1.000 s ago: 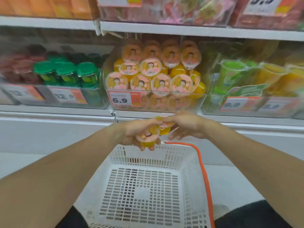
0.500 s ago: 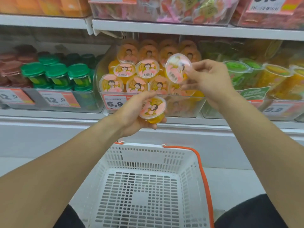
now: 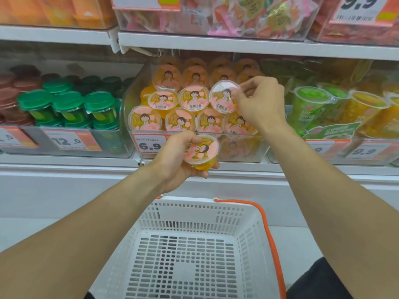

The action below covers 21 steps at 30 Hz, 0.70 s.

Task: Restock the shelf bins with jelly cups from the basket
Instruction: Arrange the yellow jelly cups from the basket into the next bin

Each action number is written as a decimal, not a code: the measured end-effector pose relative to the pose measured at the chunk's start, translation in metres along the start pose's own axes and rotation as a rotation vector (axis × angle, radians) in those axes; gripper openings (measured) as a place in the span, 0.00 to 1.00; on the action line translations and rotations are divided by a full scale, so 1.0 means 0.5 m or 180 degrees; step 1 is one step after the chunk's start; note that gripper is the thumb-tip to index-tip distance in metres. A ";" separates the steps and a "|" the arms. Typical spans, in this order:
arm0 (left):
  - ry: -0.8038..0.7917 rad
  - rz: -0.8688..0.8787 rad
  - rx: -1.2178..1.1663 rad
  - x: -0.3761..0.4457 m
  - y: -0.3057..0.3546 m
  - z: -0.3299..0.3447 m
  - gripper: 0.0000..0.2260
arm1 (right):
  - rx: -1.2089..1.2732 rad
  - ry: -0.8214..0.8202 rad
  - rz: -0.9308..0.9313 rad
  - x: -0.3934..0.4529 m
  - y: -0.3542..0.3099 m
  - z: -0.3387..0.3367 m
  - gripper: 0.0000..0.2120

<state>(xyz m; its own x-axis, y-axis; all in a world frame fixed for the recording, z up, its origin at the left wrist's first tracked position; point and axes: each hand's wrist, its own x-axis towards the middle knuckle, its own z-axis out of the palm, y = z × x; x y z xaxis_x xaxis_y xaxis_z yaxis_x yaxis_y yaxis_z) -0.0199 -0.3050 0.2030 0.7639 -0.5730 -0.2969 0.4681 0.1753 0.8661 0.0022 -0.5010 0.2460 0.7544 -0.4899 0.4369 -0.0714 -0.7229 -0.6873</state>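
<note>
The clear bin (image 3: 244,152) in the middle of the shelf (image 3: 64,162) holds jelly cups in stacked rows, lids facing out: pink-and-yellow film with a cartoon figure and a barcode. Its front carries a 6.9 tag (image 3: 150,143). The basket (image 3: 185,253), white with an orange handle, sits below both hands and shows only its slotted bottom.

The right hand (image 3: 262,104) has its grip closed on the rim of one cup (image 3: 223,96), thumb and fingertips pinching the lid's right edge. This cup is tilted, lid toward the camera, and sits at the right end of the second row, just beside the cup to its left and over the front-row cups below the grip.

The left hand (image 3: 179,159) has its grip wrapped around a second cup (image 3: 201,152), fingers under the yellow body and thumb along the lid's left rim. That cup is held in front of the bin's lower wall, just right of the tag, below and left of the right grip, apart from it.

Left of the left grip stands a bin of green-lidded cups (image 3: 69,104); right of the right grip, green and yellow tubs (image 3: 311,106).
</note>
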 end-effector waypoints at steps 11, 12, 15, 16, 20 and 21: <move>0.0354 0.0582 -0.0035 0.000 -0.005 0.031 0.10 | 0.0322 0.0389 -0.0591 -0.012 0.000 -0.026 0.08; 0.0396 0.0680 -0.0054 0.000 -0.005 0.036 0.12 | 0.0428 0.0319 -0.0610 -0.018 -0.006 -0.035 0.09; 0.0660 0.1025 -0.0028 0.002 -0.004 0.053 0.17 | 0.0722 -0.1129 -0.0223 -0.038 -0.021 -0.072 0.14; 0.0735 0.1192 0.0006 0.000 -0.004 0.062 0.18 | 0.0739 -0.1808 -0.0032 -0.048 -0.023 -0.085 0.14; 0.1053 0.1923 0.0877 0.007 -0.001 0.097 0.15 | 0.1186 -0.2642 0.0231 -0.077 -0.009 -0.124 0.16; 0.1066 0.2065 0.1248 0.008 0.002 0.103 0.13 | 0.1348 -0.2449 0.0222 -0.076 -0.004 -0.131 0.14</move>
<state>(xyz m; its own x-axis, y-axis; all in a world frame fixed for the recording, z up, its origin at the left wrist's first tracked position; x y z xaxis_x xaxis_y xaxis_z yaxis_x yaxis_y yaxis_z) -0.0393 -0.3483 0.2234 0.9498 -0.1744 0.2597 -0.2528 0.0614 0.9656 -0.0690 -0.5128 0.2687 0.9986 0.0484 -0.0213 -0.0009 -0.3873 -0.9220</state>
